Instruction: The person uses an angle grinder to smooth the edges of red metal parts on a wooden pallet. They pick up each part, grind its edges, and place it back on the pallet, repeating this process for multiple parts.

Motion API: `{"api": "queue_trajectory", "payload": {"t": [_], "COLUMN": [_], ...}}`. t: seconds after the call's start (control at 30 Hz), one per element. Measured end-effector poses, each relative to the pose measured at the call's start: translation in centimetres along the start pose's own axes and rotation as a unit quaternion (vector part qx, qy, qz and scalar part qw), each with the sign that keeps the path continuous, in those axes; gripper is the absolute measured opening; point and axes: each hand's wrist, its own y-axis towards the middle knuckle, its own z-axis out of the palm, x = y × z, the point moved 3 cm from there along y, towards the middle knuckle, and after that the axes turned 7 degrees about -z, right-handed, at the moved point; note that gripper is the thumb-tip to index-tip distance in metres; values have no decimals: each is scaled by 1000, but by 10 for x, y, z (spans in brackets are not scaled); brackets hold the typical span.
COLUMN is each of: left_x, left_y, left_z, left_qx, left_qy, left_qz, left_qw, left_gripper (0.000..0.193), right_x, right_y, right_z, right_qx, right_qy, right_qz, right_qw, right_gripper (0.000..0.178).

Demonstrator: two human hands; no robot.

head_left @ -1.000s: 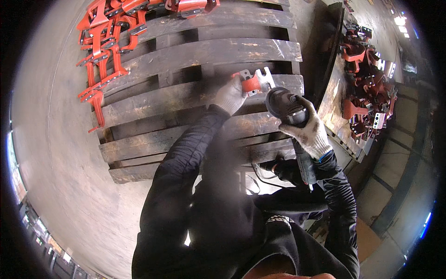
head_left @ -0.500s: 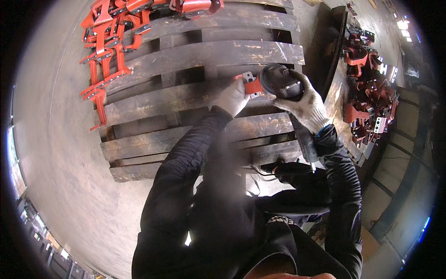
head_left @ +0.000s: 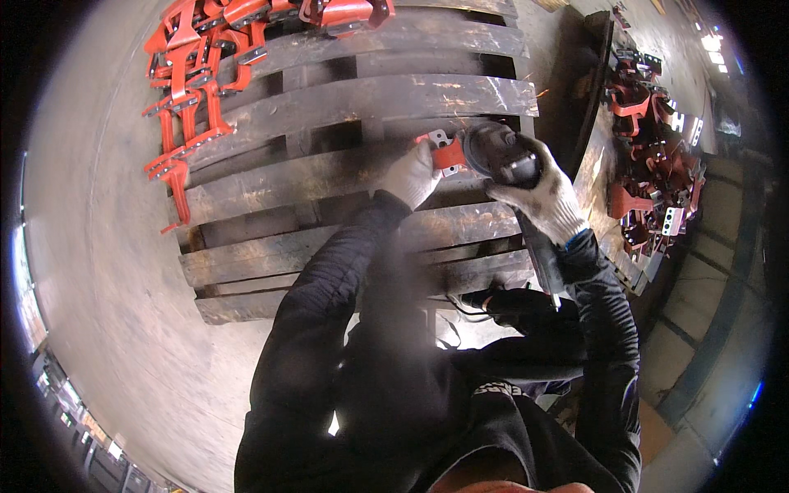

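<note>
In a white work glove, my left hand [head_left: 412, 174] is closed on a red metal bracket [head_left: 449, 154] with bare grey, drilled end plates. My right hand [head_left: 542, 189], gloved too, wraps round the head of a black angle grinder [head_left: 508, 156]. The grinder's round disc end meets the right side of the bracket; the exact contact is hidden. Its body runs back under my right forearm toward me. Small orange sparks show on the pallet boards beyond it.
A worn wooden pallet [head_left: 345, 177] lies under my hands. Red brackets [head_left: 182, 90] are piled along its far left. More dark red brackets [head_left: 645, 164] heap on another pallet at right. A black cable [head_left: 464, 308] hangs near my legs. Concrete floor [head_left: 107, 246] extends left.
The grinder's head has shifted and tilted slightly to the right and toward me against the bracket. My right hand has moved with it; my left hand stays nearly still.
</note>
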Motion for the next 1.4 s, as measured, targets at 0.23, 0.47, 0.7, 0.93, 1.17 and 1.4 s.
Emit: {"api": "queue_trajectory", "payload": {"t": [0.23,0.47,0.7,0.93,1.17,1.4], "left_x": [-14,6,12,29,-18,8], "left_y": [2,-1,-3,7,-5,-45], "left_z": [-7,9,14,13,-39,-5], "left_qx": [106,97,24,9,-86,85], "left_qy": [-91,-261,125,183,82,-490], "left_qz": [-148,-135,-45,-88,-228,-393], "left_qw": [979,951,991,979,966,773], "left_gripper": [45,40,48,54,66,49], "right_x": [-29,-36,-81,-48,-52,-57], "right_y": [-20,6,-54,-69,-34,15], "right_z": [0,-11,-7,4,19,43], "right_qx": [-31,24,32,-75,-118,-86], "right_qy": [94,-11,189,398,351,218], "right_qz": [45,-131,84,246,148,46], "right_qw": [994,991,978,881,917,971], "right_gripper": [87,40,41,71,84,94]}}
